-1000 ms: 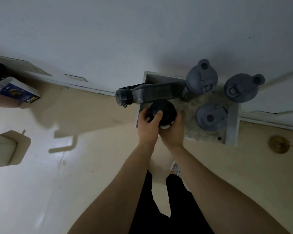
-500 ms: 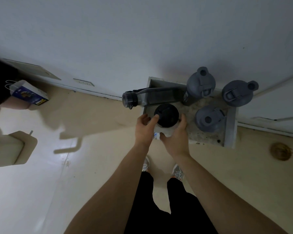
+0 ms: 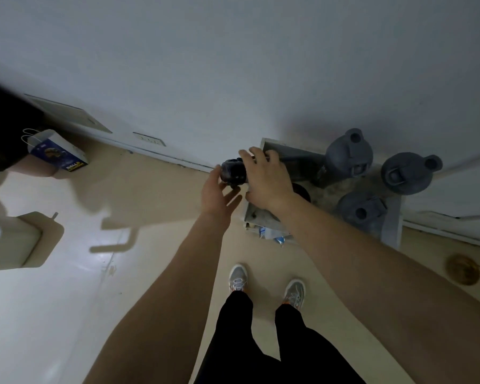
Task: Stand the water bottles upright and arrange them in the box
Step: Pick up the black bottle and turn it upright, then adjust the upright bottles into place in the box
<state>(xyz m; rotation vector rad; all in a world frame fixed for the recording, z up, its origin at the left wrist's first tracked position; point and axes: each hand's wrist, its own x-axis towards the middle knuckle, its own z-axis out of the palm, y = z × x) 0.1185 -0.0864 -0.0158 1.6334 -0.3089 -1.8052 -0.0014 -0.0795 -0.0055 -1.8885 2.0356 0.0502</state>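
A grey open box (image 3: 392, 228) stands on the floor against the wall. Three grey-lidded bottles stand upright in it: one at the back (image 3: 348, 155), one at the right (image 3: 408, 173), one at the front (image 3: 362, 210). A black-lidded bottle (image 3: 302, 192) stands at the box's front left, mostly hidden by my right wrist. A long smoky bottle (image 3: 233, 173) lies across the box's left rim with its cap pointing left. My right hand (image 3: 266, 178) lies over its neck, fingers curled on it. My left hand (image 3: 216, 194) is open, its palm right by the cap.
A white wall rises just behind the box. A blue paper bag (image 3: 57, 152) sits on the floor at far left, a beige stool (image 3: 20, 239) nearer. A round brown mark (image 3: 463, 268) is on the floor at right. My feet (image 3: 266, 284) stand before the box.
Both hands have left the black-lidded bottle, which now stands in the box, and moved up-left to the lying bottle. The right hand now grips its neck.
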